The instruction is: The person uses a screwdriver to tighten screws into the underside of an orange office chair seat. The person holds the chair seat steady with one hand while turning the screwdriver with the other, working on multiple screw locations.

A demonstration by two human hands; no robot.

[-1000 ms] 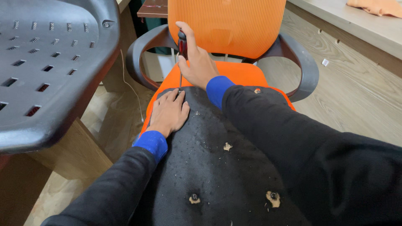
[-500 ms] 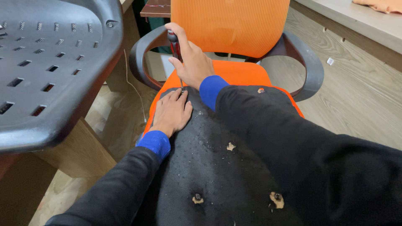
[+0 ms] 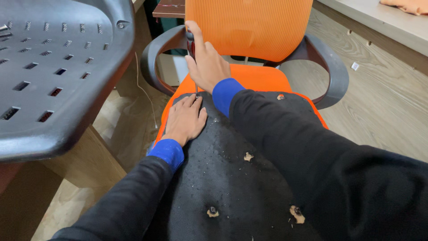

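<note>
Screwdriver point(image 3: 191, 44) stands upright in the right hand's point(image 3: 207, 67) closed grip, while the left hand point(image 3: 185, 120), flat and empty at 7 o'clock, steadies the black seat base point(image 3: 232, 178).

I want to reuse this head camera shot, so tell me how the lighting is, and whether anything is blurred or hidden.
Head view: soft, even light, no harsh shadows or glare; the left hand on the black panel is sharp; the right hand grips a screwdriver, mostly hidden by fingers, its tip hard to make out; the grey perforated shell looms large at the left edge; the orange chair is clear.
</note>
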